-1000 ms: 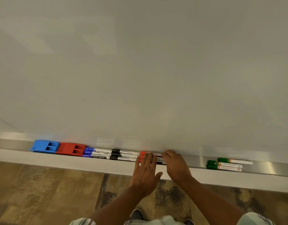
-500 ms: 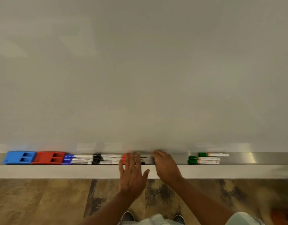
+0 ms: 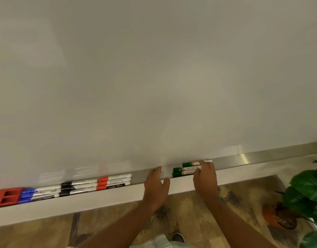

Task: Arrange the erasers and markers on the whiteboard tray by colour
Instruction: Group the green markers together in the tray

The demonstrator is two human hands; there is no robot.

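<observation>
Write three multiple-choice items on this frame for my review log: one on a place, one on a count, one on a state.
1. Where is the right hand?
A. on the green markers
B. on the red eraser
C. on the potted plant

2. How many red markers lie in the tray?
A. one
B. three
C. five

3. What is the left hand doing?
A. gripping a black marker
B. lifting the eraser
C. resting open on the tray's edge, holding nothing

Answers:
1. A, its fingers lie over the green markers' white barrels.
2. B, three red caps are stacked side by side.
3. C, its fingers are spread on the bare stretch between the red and green groups.
</observation>
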